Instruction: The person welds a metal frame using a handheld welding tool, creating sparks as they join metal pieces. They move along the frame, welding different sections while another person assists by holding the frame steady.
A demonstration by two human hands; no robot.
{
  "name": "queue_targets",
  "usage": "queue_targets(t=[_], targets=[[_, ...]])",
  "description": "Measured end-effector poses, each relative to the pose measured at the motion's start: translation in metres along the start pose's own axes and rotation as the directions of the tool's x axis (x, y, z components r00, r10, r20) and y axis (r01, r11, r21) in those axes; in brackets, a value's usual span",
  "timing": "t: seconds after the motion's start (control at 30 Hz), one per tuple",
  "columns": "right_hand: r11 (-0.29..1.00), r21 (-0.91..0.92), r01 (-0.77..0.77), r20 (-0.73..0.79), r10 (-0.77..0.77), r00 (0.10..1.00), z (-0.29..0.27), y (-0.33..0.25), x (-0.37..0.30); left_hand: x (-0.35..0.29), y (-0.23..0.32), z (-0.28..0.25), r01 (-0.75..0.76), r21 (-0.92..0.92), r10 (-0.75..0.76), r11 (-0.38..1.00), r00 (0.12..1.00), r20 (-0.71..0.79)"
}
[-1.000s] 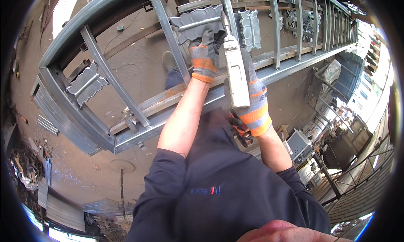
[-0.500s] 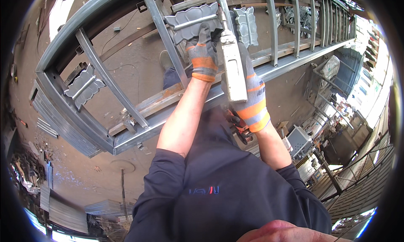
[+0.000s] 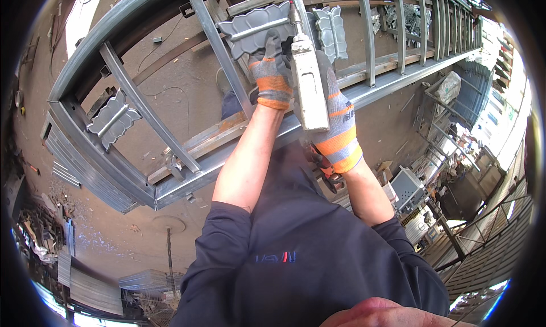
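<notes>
My left hand (image 3: 271,79), in a grey and orange work glove, grips the lower edge of a grey scalloped metal panel (image 3: 259,28) with a raised bar across it. The panel sits between two upright bars of a large metal frame (image 3: 227,71). My right hand (image 3: 339,119), in a similar glove, is closed round a white welding gun (image 3: 310,91). The gun's slim metal nozzle points away from me, its reddish tip close to the panel's right end and the upright there. The fingers on the gun are mostly hidden behind its body.
A second scalloped panel (image 3: 331,34) stands just right of the gun, and another panel (image 3: 115,120) is at the frame's left end. Beyond the front rail, to the right, are a grey box (image 3: 406,187) and cluttered racks. Scrap metal (image 3: 42,233) lies at lower left.
The welding gun and my right hand have shifted slightly up and left, bringing the nozzle tip further along the panel's right end. My left hand keeps its grip, with the panel slightly further left.
</notes>
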State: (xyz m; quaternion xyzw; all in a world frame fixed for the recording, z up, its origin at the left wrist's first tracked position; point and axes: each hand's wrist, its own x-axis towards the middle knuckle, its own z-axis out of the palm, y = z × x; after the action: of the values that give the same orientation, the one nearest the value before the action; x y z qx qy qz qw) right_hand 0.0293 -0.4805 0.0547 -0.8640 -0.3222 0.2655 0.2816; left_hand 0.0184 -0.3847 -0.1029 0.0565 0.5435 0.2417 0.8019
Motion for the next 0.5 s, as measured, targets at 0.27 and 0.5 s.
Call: queue_targets(t=[0.27, 0.5], targets=[[1.000, 0.006, 0.005, -0.021, -0.005, 1.000, 0.0041, 0.0007, 0.0008, -0.0010, 0.0016, 0.0006, 0.022, -0.068, -0.016, 0.997, 0.996, 0.092], [1.000, -0.017, 0.002, -0.016, -0.002, 1.000, 0.0023, -0.0060, 0.0018, 0.0005, 0.0003, -0.0031, 0.075, -0.023, -0.073, 0.997, 0.994, 0.082]])
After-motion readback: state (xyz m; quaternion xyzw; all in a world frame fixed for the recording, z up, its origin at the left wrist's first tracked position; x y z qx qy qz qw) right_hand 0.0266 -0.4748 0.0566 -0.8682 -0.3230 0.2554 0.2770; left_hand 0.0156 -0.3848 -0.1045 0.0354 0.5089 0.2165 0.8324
